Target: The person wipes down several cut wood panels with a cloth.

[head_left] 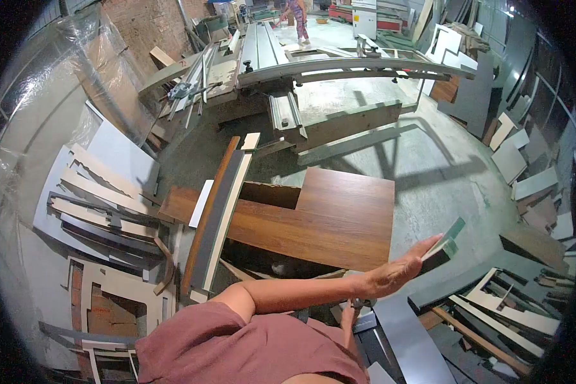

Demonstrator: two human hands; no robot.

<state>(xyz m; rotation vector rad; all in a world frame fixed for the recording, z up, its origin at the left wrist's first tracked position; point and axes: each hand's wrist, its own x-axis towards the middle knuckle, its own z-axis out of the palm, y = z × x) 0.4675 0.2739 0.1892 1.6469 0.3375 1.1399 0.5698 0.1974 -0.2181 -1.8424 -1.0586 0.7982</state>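
My left arm reaches across to the right, and my left hand (397,274) is closed on a small board offcut (447,246) with a pale green face and a dark side. The offcut is held out above the floor. Lower down, my right hand (349,316) is partly hidden behind my left arm and shirt. It is close to a small metal part (363,303) beside a grey panel (406,339); its fingers are too hidden to read. In front of me lies a brown wood-grain panel (339,221) with a cut-out in its far left part.
Long strips (221,211) lie across the brown panel's left part. Ahead stands a sliding table saw (352,67). Offcuts (109,198) lean at left, and more scrap strips (499,313) lie at right. Another person (299,19) stands far back.
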